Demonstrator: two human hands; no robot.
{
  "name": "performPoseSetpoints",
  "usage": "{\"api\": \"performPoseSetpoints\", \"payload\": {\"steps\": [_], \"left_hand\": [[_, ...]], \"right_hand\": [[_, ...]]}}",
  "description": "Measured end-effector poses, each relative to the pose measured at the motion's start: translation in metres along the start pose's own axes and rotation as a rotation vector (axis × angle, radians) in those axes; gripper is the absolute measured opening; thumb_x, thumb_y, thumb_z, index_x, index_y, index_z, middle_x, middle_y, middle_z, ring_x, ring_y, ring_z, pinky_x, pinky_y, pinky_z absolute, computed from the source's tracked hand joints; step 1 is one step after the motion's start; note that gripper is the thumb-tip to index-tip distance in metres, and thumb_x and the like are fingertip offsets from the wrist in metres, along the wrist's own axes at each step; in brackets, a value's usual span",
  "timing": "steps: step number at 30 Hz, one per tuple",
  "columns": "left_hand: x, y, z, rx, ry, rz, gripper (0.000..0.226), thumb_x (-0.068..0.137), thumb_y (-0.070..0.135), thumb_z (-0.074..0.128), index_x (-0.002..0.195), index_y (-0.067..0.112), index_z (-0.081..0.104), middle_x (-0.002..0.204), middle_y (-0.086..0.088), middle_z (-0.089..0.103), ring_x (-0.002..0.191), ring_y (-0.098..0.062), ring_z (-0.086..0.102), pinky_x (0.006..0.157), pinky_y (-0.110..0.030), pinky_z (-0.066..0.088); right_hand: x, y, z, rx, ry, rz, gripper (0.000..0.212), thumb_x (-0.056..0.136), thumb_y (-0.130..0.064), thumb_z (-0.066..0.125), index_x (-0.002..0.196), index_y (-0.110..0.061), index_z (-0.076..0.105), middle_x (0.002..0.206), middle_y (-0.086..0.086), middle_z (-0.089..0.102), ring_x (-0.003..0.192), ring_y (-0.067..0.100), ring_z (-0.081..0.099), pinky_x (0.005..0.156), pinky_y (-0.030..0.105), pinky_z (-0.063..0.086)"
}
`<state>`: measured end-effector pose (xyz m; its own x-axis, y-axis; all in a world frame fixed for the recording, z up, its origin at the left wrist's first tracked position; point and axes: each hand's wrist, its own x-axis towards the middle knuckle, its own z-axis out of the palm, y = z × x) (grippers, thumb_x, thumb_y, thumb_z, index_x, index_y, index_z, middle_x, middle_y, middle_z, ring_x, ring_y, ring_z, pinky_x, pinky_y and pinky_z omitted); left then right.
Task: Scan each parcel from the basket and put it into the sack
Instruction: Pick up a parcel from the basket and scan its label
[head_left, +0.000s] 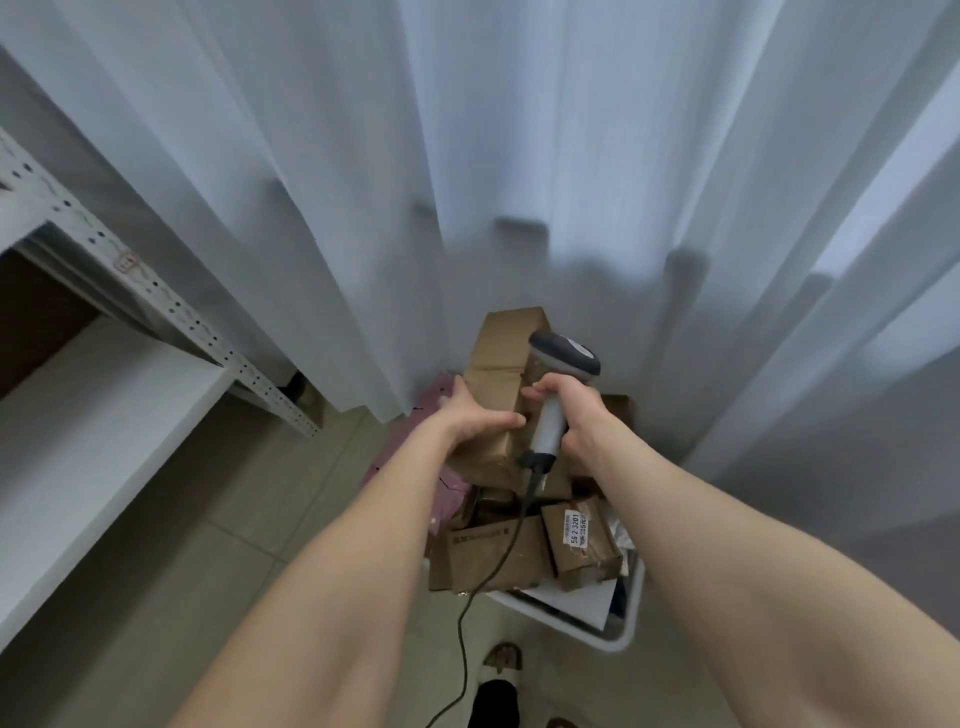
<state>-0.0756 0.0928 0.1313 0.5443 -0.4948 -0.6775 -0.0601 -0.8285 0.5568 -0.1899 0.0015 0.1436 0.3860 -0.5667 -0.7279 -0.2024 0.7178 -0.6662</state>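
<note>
My left hand (475, 418) grips a long brown cardboard parcel (501, 374), held up over the basket. Against the parcel's right side, my right hand (569, 410) holds a grey handheld scanner (558, 382); its dark head points at the box and its black cable (488, 571) hangs down to the floor. Below, a white basket (626, 631) is filled with several brown parcels (493, 553), one of which bears a white label (575, 527). A pink sack (447, 491) lies to the left of the basket, partly hidden behind my left forearm.
White curtains (519, 156) hang close behind the basket. A white metal shelf rack (78, 415) stands at the left. The floor is tiled, and my feet (501, 660) show at the bottom edge.
</note>
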Motion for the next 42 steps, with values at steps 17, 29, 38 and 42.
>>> {"api": "performPoseSetpoints", "payload": {"steps": [17,29,38,42], "left_hand": [[-0.173,-0.070,-0.145,-1.075,-0.001,-0.053,0.055,0.087,0.061,0.039,0.110,0.015,0.056,0.112,-0.018,0.062,0.105,-0.037,0.057,0.089,-0.056,0.047],[-0.225,-0.144,-0.222,-0.715,0.150,0.036,0.076,0.059,0.071,0.071,0.113,0.018,0.061,0.102,-0.012,0.070,0.094,-0.029,0.067,0.080,-0.041,0.056],[-0.238,-0.183,-0.233,-0.715,0.258,0.098,0.052,0.072,-0.013,0.042,0.117,0.009,0.057,0.097,-0.014,0.065,0.089,-0.030,0.059,0.074,-0.037,0.051],[-0.243,-0.186,-0.228,-0.567,0.274,0.129,0.086,0.068,-0.023,0.041,0.141,0.022,0.038,0.127,-0.010,0.055,0.114,-0.032,0.048,0.071,-0.036,0.047]], "right_hand": [[-0.148,0.017,0.104,-0.048,-0.316,-0.057,0.046,0.079,-0.019,0.078,0.118,-0.008,0.055,0.096,0.013,0.064,0.083,0.030,0.064,0.077,0.043,0.055],[-0.208,0.067,0.198,-0.228,-0.294,-0.232,0.033,0.080,0.007,0.070,0.106,-0.005,0.053,0.087,0.009,0.061,0.095,0.033,0.064,0.093,0.051,0.052],[-0.209,0.073,0.210,-0.036,-0.326,-0.171,0.036,0.088,-0.012,0.069,0.121,-0.008,0.056,0.103,0.009,0.064,0.094,0.028,0.063,0.073,0.038,0.052],[-0.209,0.064,0.211,0.017,-0.390,-0.125,0.048,0.087,-0.036,0.070,0.127,-0.016,0.054,0.115,0.008,0.064,0.101,0.032,0.063,0.085,0.046,0.053]]}}
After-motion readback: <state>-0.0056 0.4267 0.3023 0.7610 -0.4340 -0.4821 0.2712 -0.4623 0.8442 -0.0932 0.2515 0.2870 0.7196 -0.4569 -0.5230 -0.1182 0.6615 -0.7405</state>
